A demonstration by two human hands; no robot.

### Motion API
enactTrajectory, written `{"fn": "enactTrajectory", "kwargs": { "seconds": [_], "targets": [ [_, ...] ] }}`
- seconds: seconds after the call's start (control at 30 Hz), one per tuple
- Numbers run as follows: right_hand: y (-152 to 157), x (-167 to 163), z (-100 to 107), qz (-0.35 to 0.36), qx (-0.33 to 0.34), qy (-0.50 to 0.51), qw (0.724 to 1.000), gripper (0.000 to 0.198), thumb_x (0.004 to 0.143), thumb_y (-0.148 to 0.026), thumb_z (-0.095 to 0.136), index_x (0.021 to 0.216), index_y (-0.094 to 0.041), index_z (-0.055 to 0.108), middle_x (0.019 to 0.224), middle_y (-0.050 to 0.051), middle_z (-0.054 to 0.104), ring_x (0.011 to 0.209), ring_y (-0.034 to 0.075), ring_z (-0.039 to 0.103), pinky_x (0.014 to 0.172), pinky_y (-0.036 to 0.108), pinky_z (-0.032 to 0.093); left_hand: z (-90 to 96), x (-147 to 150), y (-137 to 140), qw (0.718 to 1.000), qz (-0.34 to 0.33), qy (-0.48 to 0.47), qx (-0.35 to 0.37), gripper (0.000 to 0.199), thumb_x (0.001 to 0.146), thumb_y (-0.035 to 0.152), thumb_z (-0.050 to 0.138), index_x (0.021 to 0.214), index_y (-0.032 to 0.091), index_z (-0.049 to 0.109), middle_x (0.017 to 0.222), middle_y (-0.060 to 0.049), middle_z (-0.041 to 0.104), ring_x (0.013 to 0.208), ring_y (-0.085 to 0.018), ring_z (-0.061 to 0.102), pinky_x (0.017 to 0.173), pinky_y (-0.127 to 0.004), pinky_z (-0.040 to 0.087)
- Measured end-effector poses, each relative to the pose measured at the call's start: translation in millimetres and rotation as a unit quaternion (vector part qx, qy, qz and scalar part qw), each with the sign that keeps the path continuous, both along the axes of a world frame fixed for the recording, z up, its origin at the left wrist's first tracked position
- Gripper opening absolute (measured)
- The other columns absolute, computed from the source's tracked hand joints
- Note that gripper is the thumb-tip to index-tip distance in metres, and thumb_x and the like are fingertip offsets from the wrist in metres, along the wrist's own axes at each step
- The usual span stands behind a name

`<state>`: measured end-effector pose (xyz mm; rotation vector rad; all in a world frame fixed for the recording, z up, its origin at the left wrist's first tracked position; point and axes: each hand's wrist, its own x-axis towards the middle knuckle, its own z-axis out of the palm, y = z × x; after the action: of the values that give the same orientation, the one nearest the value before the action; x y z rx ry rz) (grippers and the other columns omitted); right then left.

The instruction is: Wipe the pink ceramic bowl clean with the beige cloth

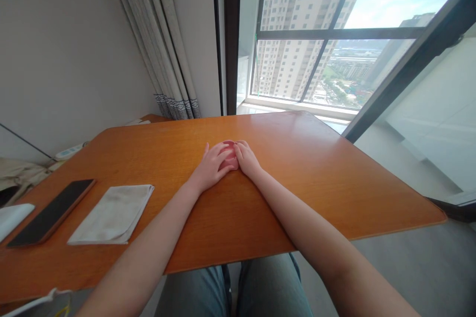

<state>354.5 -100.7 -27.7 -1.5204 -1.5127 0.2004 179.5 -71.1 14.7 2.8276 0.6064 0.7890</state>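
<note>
A small pink rounded object (231, 162) rests on the wooden table (208, 131), between my two hands. Its exact kind cannot be made out, since fingers cover much of it. My left hand (211, 167) wraps it from the left, with fingers over its top and the thumb along the near side. From the right, my right hand (247, 159) lays its bent fingers against the same object. Both forearms reach in over the table's near edge.
A folded pale cloth (111, 214) lies to the left on the table. Beyond it are a long dark flat board (52, 214) and a white item (14, 218). Curtains (169, 49) and a large window (297, 67) stand behind the table.
</note>
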Motion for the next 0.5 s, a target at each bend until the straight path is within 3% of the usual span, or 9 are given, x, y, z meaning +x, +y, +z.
{"fn": "enactTrajectory", "kwargs": {
  "seconds": [0.1,0.2,0.4,0.5],
  "targets": [
    [0,0,0,-0.007,0.003,-0.001,1.0,0.043,0.097,-0.044,0.025,0.098,-0.021,0.061,0.111,0.008,0.055,0.11,0.017,0.052,0.102,0.032,0.038,16.6,-31,8,0.996,0.066,-0.053,-0.016,0.038,0.091,0.038,0.042,0.122,0.02,0.053,0.128,-0.01,0.056,0.122,-0.022,0.048,0.11,-0.047,0.029],
    [-1,0,1,-0.004,-0.006,-0.01,1.0,0.046,0.097,-0.044,0.022,0.098,-0.019,0.061,0.113,0.01,0.055,0.111,0.018,0.052,0.102,0.032,0.039,22.8,-84,22,0.971,0.221,-0.079,-0.054,0.033,0.09,0.034,0.038,0.11,0.017,0.058,0.112,-0.01,0.063,0.105,-0.022,0.058,0.097,-0.04,0.044],
    [-2,1,4,0.002,-0.032,-0.016,0.999,0.05,0.098,-0.044,0.019,0.1,-0.016,0.062,0.116,0.011,0.055,0.114,0.019,0.052,0.102,0.032,0.038,-1.1,-206,33,0.891,0.449,0.058,-0.041,0.041,0.084,0.021,0.03,0.117,0.013,0.054,0.122,-0.017,0.058,0.115,-0.03,0.053,0.099,-0.045,0.04],
    [-1,3,3,0.01,-0.028,0.001,1.0,0.052,0.098,-0.045,0.017,0.102,-0.018,0.061,0.115,0.01,0.056,0.114,0.018,0.051,0.102,0.033,0.038,-14.4,-243,32,0.846,0.512,0.099,-0.11,0.04,0.079,0.033,0.04,0.115,0.019,0.049,0.121,-0.015,0.059,0.123,-0.035,0.045,0.1,-0.051,0.036]
  ]
}}
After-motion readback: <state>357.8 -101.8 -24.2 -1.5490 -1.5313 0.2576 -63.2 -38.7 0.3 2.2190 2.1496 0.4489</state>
